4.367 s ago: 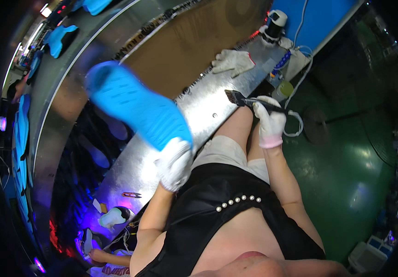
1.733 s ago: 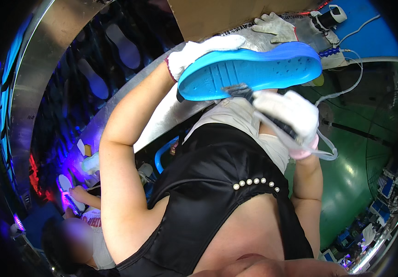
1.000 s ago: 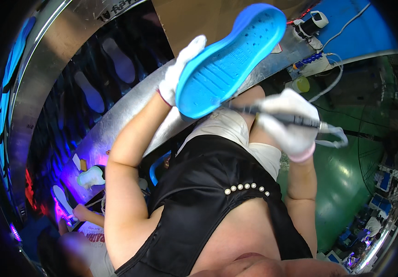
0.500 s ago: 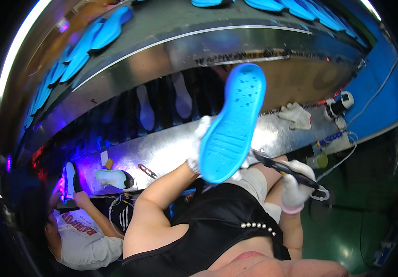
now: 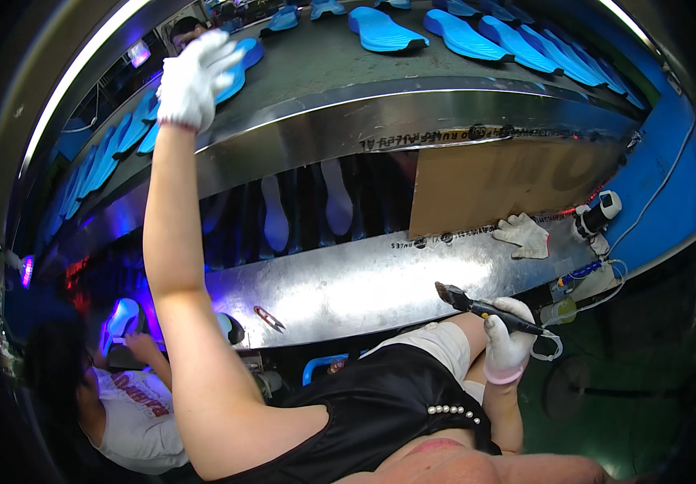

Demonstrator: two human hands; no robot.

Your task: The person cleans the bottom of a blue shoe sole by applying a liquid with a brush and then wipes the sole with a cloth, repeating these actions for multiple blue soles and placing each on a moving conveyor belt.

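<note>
My left arm stretches up to the raised belt. My left hand [image 5: 193, 84], in a white knit glove, is open with its fingers extended beside a blue shoe sole [image 5: 245, 66], partly hidden behind them. Whether the fingertips touch that sole cannot be made out. Lower right, my gloved right hand [image 5: 511, 339] is closed around the black handle of a brush [image 5: 477, 308]. The brush's dark bristles point left, over the front edge of the metal bench [image 5: 364, 278]. A white cord loops from the handle's end.
Rows of blue soles [image 5: 387, 31] lie on the dark belt [image 5: 316, 68]. On the bench are red thread snips [image 5: 267, 318] and a white glove [image 5: 525, 235]. Cardboard [image 5: 493, 189] stands behind the bench. At lower left a co-worker [image 5: 134, 411] handles a sole. A white-and-black device [image 5: 598, 211] stands right.
My left hand has swung from in front of me up to the belt. The blue sole it held is gone from that spot. My right hand still grips the brush. My view has shifted.
</note>
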